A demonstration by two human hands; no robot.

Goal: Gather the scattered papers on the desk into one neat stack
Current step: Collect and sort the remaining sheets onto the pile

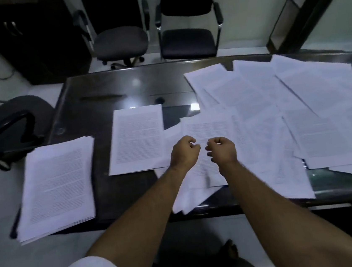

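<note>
Both hands hover over loose papers [256, 111] strewn across the desk's [104, 93] right half. The left hand [183, 152] and right hand [222, 150] have curled fingers; whether they pinch a sheet is unclear. A stack [56, 186] lies at the left edge. The printed text is too blurred to read.

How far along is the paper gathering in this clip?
Early. Done: one stack sits at the desk's left end. In hand: left hand and right hand hover, curled, above a central sheet. Left: the sheet beside the stack and the sprawl at right.
</note>
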